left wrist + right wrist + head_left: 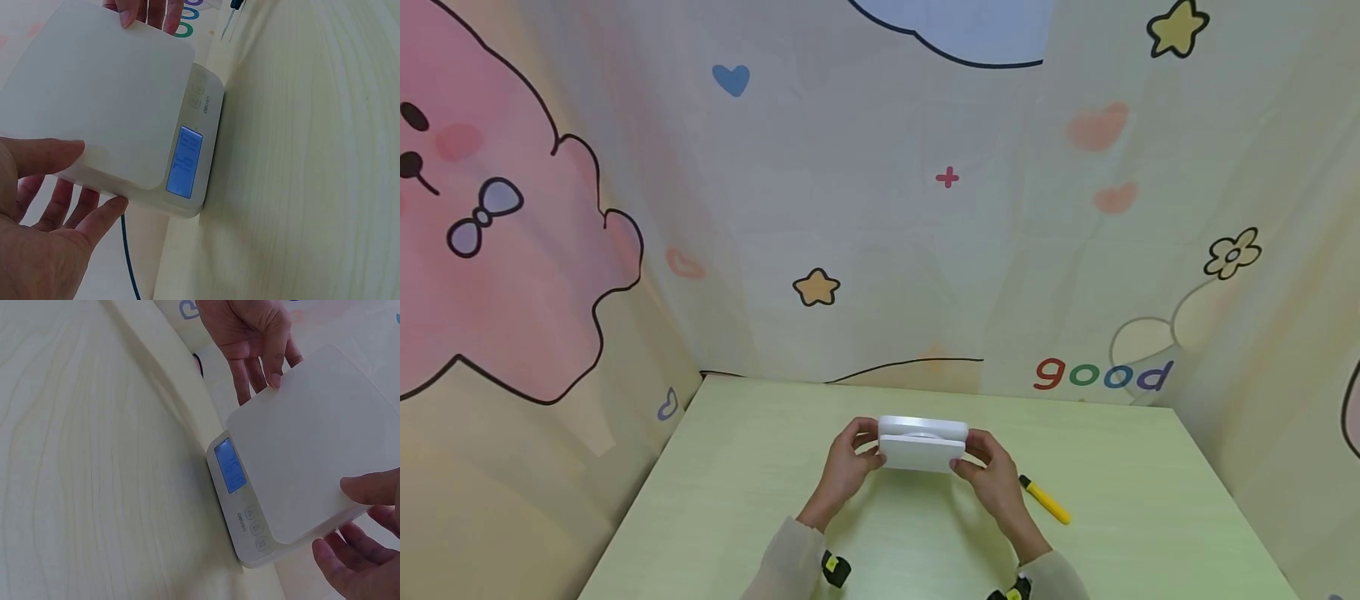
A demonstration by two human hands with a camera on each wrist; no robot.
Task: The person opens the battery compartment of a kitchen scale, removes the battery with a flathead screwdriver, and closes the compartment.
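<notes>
Room: printed cloth (880, 192) hung beyond the hands and down both sides. Pink figure (512, 275) far out past the left hand; the word "good" (1102, 375) beyond the right.

Table (700, 517): pale, light wood grain, running under both hands and out to either side.

Scale (921, 455): white, between the two hands, tipped up, plate facing back toward the person. Can't tell whether its low edge meets the table.

Left hand (847, 462) and right hand (990, 468): well apart, one gripping each side, thumb on the plate, fingers behind.

Progress, as I judge it: scale picked out and firmly in hand, power on; setting it flat not done. Anything further can't be read from these views.

Tool (1048, 502): yellow, dark at one end, lying just outside the right hand, untouched (screwdriver, perhaps).

Display (184, 162): between the hands, on the scale's low edge, lit blue (digits too faint to trust).
</notes>
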